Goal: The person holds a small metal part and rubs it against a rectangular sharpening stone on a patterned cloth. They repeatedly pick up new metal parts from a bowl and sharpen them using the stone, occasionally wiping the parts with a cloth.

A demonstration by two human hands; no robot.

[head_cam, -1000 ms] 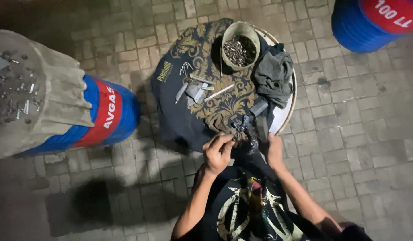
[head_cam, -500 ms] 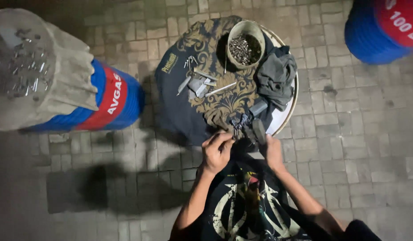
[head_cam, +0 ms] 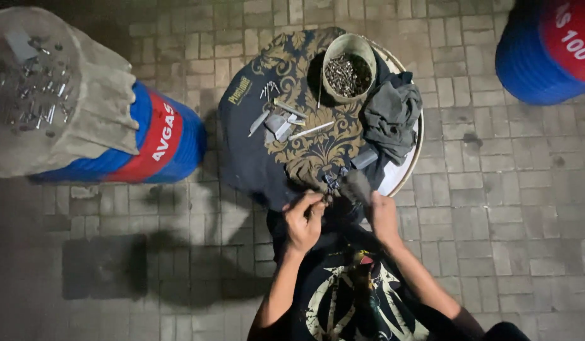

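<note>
I look straight down at a round drum top covered by a dark cloth with a gold pattern [head_cam: 317, 148]. My left hand [head_cam: 305, 218] is at its near edge, fingers pinched on a small metal part [head_cam: 331, 184]. My right hand [head_cam: 382, 215] grips a grey tool [head_cam: 357, 185] whose blurred head points at that part. Several loose metal pieces [head_cam: 276, 120] lie in the middle of the cloth. At the far side stands a round bowl [head_cam: 349, 66] full of small screws.
A crumpled grey rag [head_cam: 393, 117] lies on the drum's right side over its white rim [head_cam: 411, 161]. A blue and red drum [head_cam: 160, 136] draped in sackcloth, with metal bits on top, lies at the left. Another blue drum [head_cam: 548, 47] is at top right. The floor is brick paving.
The view has shifted a little. Both hands stay at the cloth's near edge, and the right hand's tool has moved closer to the small part.
</note>
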